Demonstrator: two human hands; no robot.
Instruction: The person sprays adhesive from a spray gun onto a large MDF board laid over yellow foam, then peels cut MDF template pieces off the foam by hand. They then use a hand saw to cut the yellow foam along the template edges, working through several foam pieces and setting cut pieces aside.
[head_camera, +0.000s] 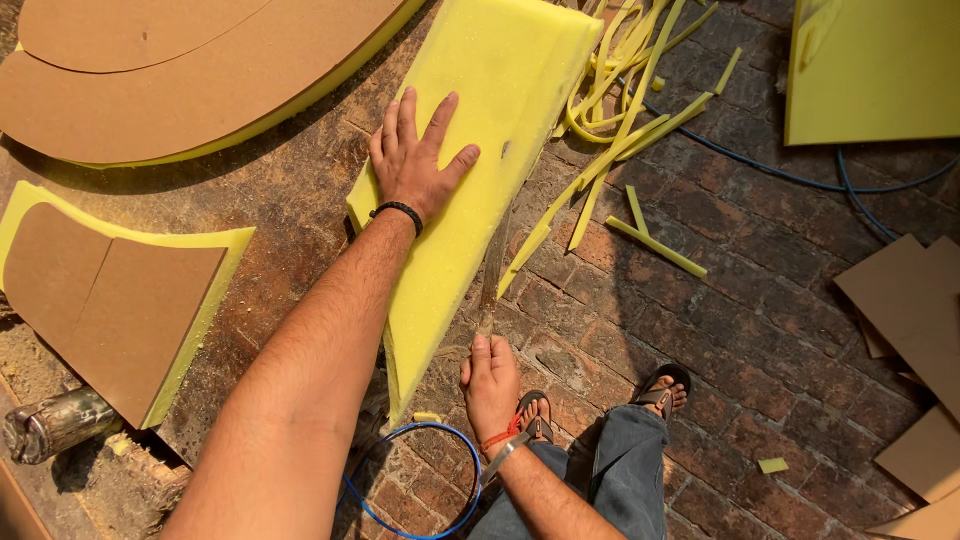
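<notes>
While left hand (412, 160) presses yellow foam slab (480, 120), right hand (490, 385) grips blade (492, 275).

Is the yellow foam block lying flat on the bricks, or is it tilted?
Tilted: the yellow foam block leans, its right edge raised. Left hand presses flat on it.

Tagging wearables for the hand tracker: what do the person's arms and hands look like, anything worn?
Both forearms are bare, with no sleeves or gloves. The left hand has a thin black band around the wrist. The right hand has a red-orange thread bracelet at the wrist, with a silver metal strap, like a watch band, just behind it. No rings are visible on either hand.
</notes>
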